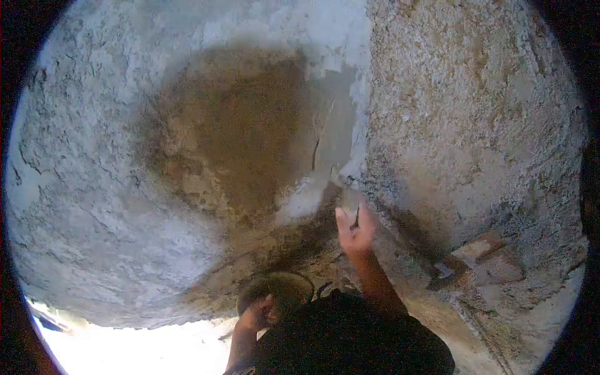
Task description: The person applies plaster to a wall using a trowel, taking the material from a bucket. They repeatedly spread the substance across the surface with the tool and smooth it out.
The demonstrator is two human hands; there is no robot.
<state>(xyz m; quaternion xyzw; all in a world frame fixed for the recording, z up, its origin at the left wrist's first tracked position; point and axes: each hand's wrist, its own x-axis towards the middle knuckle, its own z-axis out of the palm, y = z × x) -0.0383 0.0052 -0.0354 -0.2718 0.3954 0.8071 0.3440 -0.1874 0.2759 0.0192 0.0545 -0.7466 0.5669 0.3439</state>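
My right hand is raised to the wall corner, fingers closed around a pale flat trowel whose blade lies close to the wall. The handle is mostly hidden by my fingers. Smooth grey wet plaster covers a strip above the blade, with a dark crack along its left side. Low down, my left hand grips the rim of a round pan, held near my body. What lies inside the pan is too dark to make out.
A large brown damp patch marks the whitish wall on the left. Rough, coarse wall rises on the right. Brick-like blocks lie at the lower right. Bright light fills the lower left.
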